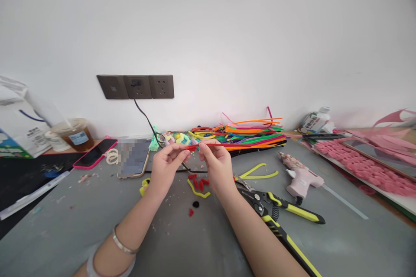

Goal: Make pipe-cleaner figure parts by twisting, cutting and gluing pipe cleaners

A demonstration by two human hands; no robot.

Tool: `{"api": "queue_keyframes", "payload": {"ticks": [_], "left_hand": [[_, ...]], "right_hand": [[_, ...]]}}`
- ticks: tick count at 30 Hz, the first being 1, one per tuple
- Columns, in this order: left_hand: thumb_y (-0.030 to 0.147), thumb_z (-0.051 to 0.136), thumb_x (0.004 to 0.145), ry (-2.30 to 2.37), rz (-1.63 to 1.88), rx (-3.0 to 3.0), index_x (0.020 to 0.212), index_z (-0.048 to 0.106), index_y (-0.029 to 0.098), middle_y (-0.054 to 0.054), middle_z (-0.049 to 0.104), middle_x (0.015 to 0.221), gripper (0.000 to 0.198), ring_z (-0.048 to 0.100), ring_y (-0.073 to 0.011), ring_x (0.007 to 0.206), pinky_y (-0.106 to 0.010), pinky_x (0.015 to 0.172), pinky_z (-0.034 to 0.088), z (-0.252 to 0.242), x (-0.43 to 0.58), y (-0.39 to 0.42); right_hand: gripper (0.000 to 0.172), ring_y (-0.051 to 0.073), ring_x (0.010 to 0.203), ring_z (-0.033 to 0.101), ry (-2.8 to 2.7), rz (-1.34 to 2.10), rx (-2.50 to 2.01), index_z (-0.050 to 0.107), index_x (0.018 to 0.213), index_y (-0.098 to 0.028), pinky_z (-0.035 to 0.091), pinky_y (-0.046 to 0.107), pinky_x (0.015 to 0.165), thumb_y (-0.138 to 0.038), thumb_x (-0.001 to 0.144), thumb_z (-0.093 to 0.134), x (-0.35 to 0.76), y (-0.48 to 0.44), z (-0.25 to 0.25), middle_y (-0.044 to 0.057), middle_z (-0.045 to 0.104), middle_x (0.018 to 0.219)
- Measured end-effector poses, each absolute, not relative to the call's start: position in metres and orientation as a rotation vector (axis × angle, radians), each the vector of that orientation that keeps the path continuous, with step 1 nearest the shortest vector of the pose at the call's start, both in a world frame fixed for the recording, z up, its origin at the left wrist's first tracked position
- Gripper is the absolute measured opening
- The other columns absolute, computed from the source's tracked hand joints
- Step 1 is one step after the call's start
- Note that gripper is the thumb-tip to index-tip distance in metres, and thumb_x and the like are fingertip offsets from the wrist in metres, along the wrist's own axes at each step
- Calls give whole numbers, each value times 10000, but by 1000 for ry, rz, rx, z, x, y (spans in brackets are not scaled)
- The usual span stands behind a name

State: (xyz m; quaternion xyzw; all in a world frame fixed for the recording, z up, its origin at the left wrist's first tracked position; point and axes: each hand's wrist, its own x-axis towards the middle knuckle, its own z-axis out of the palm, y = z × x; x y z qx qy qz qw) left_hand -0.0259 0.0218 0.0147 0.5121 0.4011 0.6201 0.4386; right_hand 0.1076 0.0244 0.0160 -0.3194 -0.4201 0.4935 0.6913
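- Spanning the small gap between the two sets of fingertips, the red stem [191, 148] lies with its long axis running side to side, nearly level, in front of the person and above the table [182, 246].
- Neither hand is clearly nearer to it: the left hand [165, 166] meets it from the left, the right hand [218, 164] from the right.
- Left hand: thumb and forefinger pinched together on the stem's left part; whether the other fingers touch it, I cannot tell.
- Right hand: thumb and forefinger also pinching the stem, a length of which shows past the fingertips to the right; its far end is hard to make out.
- Below the gap, on the table, lie short red pieces [195, 184], a bent yellow strip [197, 193] and a black dot [195, 204], all untouched.
- Just right of the right forearm are the pliers [256, 198], handles spread; behind the hands lies the stem bundle [253, 138].
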Motion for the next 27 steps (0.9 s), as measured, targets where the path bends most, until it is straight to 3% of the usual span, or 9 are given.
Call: {"api": "queue_keyframes", "payload": {"ticks": [7, 14, 21, 27], "left_hand": [[393, 799, 711, 968, 1538, 1267, 842, 721, 158, -40, 724, 754, 280, 670, -159, 669, -280, 643, 591, 16, -26, 21], [345, 795, 723, 947, 1546, 1309, 857, 718, 175, -43, 731, 851, 230, 658, -142, 682, -264, 659, 584, 14, -28, 22], [336, 796, 721, 958, 1520, 1295, 893, 721, 178, -63, 730, 909, 245, 692, -189, 841, -283, 734, 591, 14, -28, 22], [353, 798, 709, 944, 1516, 1325, 825, 697, 180, -41, 695, 823, 232, 651, -166, 747, -272, 679, 563, 17, -29, 21]], "right_hand": [[210, 130, 640, 592, -954, 1170, -679, 664, 745, -202, 486, 261, 562, -370, 725, 788, 106, 25, 16, 8, 635, 809], [297, 122, 626, 630, -920, 1284, -657, 622, 680, -191, 557, 274, 618, -390, 667, 843, 107, 25, 16, -7, 644, 771], [342, 109, 612, 629, -922, 1344, -632, 580, 626, -185, 557, 268, 625, -393, 654, 850, 107, 24, 16, -15, 637, 785], [281, 124, 634, 621, -943, 1333, -648, 613, 695, -198, 534, 259, 610, -392, 698, 816, 108, 24, 16, -17, 630, 724]]}}
